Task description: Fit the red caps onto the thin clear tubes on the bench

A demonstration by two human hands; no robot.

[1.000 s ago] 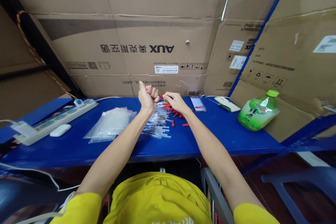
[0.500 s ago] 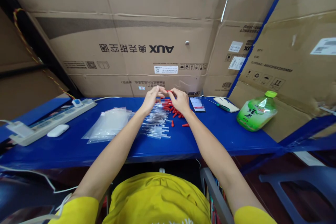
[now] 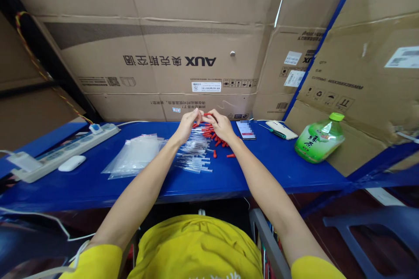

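Observation:
My left hand point(image 3: 186, 127) and my right hand point(image 3: 223, 127) meet above the far side of the pile, fingertips close together. Between the fingers of my right hand is a red rubber dropper bulb point(image 3: 207, 114). The fingers of my left hand are curled in a pinch; what they hold is too small to make out. Below them lies a heap of thin clear tubes point(image 3: 194, 150), mostly side by side. Loose red dropper bulbs point(image 3: 220, 140) are piled under my right hand, and a stray bulb point(image 3: 214, 154) lies nearer to me.
Clear plastic bags point(image 3: 135, 154) are stacked left of the tubes on the blue table point(image 3: 203, 189). Farther left are a white case point(image 3: 72, 163) and a power strip point(image 3: 70, 150). A phone point(image 3: 245, 130), a green screwdriver point(image 3: 277, 132) and a green-tea bottle point(image 3: 321, 139) stand or lie right. Cardboard point(image 3: 183, 41) walls the back.
The fingers of my left hand have curled in from a more stretched pose. The red bulb at my right fingertips has shifted slightly left; the piles look the same.

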